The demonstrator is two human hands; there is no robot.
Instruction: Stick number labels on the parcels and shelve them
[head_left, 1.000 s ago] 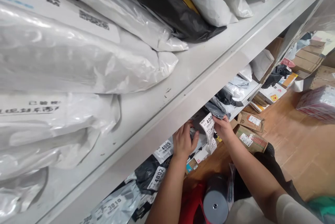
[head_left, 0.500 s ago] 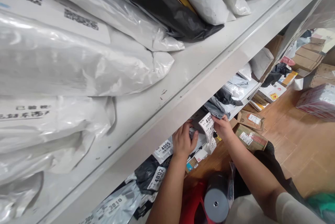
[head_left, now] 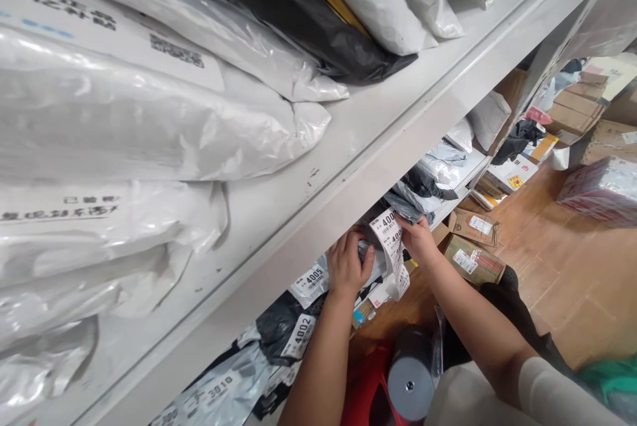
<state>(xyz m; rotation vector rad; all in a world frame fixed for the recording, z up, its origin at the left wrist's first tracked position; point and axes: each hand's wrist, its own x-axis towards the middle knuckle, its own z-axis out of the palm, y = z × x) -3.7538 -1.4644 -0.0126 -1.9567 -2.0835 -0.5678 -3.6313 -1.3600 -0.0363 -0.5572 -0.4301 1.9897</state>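
My right hand (head_left: 419, 238) pinches the upper edge of a strip of printed white labels (head_left: 391, 243), which hangs down and curls at its lower end. Its fingertips are partly hidden behind the strip. Just left of the strip, my left hand (head_left: 350, 261) grips a grey plastic parcel bag (head_left: 379, 261), its thumb on the near side and its fingertips partly out of sight under the shelf edge. A bag with a 4005 label (head_left: 312, 279) lies beside my left wrist. Below that is a black bag (head_left: 273, 330) with a 4002 label (head_left: 299, 336).
A white metal shelf (head_left: 279, 213) overhangs my hands, bearing white mailing bags (head_left: 164, 127) and a black one (head_left: 318, 21). Cardboard boxes (head_left: 475, 259) sit on the wooden floor (head_left: 552, 260) at right. A grey roll (head_left: 411, 379) and a red object (head_left: 368, 383) are close below.
The view has shifted slightly. The label strip has moved a little up and left against the parcel, and its lower end curls more. Both hands keep nearly the same place.
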